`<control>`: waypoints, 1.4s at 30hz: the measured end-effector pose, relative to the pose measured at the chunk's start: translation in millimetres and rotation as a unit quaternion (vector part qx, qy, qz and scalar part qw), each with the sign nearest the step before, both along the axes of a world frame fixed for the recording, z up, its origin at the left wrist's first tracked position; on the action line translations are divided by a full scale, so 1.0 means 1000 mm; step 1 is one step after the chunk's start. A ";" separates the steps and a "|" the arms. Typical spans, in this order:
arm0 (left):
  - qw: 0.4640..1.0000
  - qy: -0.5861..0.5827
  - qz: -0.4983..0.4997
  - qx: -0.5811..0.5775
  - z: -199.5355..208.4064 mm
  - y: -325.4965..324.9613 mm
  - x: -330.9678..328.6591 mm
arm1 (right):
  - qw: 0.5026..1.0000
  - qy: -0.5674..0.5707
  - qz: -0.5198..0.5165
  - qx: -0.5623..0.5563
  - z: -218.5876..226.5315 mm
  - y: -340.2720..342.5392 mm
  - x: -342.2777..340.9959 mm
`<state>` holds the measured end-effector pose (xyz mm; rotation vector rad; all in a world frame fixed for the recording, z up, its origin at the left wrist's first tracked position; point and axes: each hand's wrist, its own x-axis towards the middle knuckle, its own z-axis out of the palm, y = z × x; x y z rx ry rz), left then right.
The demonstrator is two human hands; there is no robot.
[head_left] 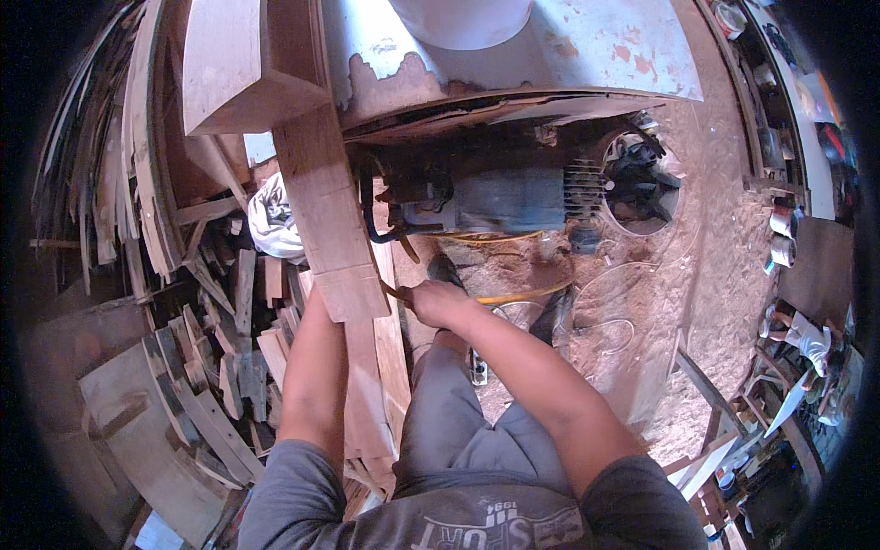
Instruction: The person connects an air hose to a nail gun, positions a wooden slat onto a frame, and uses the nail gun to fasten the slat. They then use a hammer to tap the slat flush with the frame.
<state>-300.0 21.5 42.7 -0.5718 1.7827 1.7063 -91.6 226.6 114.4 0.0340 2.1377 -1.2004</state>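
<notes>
My left forearm (316, 385) runs up beside a long pale wooden board (335, 211). The left hand itself is hidden behind the board's near end. My right hand (435, 302) is closed just right of that board, with a yellow hose (524, 295) coming out on both sides of the fist. Whether it also grips something under the fingers is hidden. Another pale plank (390, 367) stands below the board, beside my leg. A thick squared wooden block (243, 73) lies at the board's far end.
A grey-blue motor-like machine (509, 199) sits under a worn worktop (596, 55) bearing a white bucket (463, 18). Stacked timber offcuts (206, 376) crowd the left, with a white bundle (273, 220) among them. A round opening (642, 183) holds dark items. Another person (807, 344) is at far right.
</notes>
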 end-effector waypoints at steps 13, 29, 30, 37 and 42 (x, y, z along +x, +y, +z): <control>0.995 -0.052 0.080 -0.010 -0.077 -0.003 0.044 | 0.997 -0.017 -0.070 -0.020 0.006 0.013 0.062; 0.845 -0.366 -0.318 -0.225 -0.011 -0.115 0.215 | 0.936 -0.100 -0.222 -0.254 0.211 0.091 0.240; 0.863 -0.367 -0.301 -0.171 0.000 -0.095 0.242 | 0.935 -0.098 -0.256 -0.223 0.230 0.108 0.254; 0.747 -0.306 -0.589 0.031 0.192 0.107 0.292 | 0.821 -0.082 -0.528 0.204 0.195 0.162 0.348; 0.688 -0.378 -0.564 0.254 0.271 0.162 0.374 | 0.820 -0.224 -0.462 0.251 0.164 0.176 0.367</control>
